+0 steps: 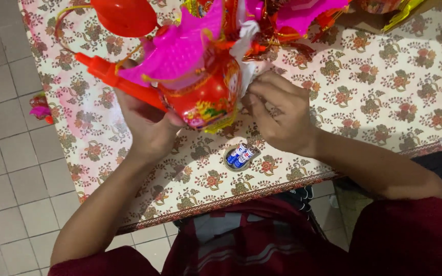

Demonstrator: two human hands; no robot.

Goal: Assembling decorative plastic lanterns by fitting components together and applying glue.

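Note:
My left hand grips a red and magenta plastic lantern from below, holding it above the table. An orange handle sticks out of it to the left. My right hand pinches a white bit of the lantern at its right side. Just below the lantern, a small round dish on the table holds two blue and white batteries.
The table has a floral patterned cloth, its near edge by my lap. More red, magenta and yellow lantern parts lie at the far side. A small pink and red piece lies past the table's left edge. Grey tiled floor is to the left.

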